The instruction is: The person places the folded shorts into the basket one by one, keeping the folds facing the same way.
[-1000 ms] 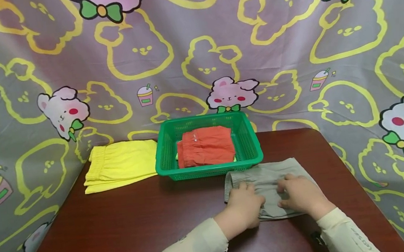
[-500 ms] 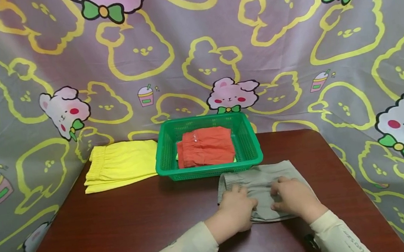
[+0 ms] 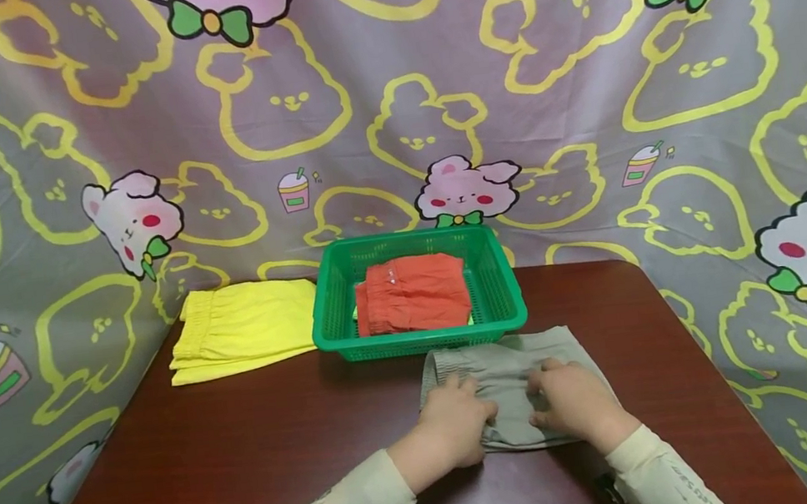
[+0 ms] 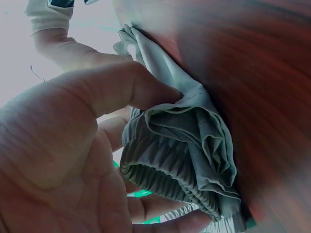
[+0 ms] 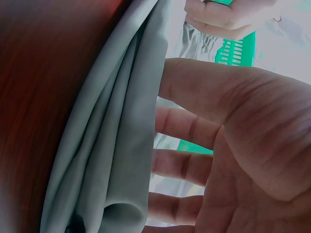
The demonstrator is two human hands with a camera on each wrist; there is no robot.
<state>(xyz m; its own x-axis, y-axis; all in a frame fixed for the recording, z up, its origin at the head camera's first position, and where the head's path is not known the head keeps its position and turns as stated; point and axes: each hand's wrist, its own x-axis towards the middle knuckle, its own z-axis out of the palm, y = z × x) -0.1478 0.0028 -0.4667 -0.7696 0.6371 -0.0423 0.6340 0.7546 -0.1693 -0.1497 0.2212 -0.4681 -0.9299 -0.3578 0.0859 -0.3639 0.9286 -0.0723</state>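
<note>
My left hand (image 3: 449, 424) rests, fingers spread, on the gathered end of a folded grey garment (image 3: 510, 400), my right hand (image 3: 576, 400) likewise on its plainer side. It lies beneath both on the brown worktop (image 3: 248, 460), just before a green basket (image 3: 421, 336) holding red cloth (image 3: 419, 292); yellow cloth (image 3: 250, 325) sits left, a cartoon-print curtain (image 3: 339, 33) behind.

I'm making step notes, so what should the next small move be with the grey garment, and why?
I'd probably slide the left hand and right hand under the grey garment to lift it: both already touch it, it lies folded on the table, and the green basket just beyond holds a folded red garment.
</note>
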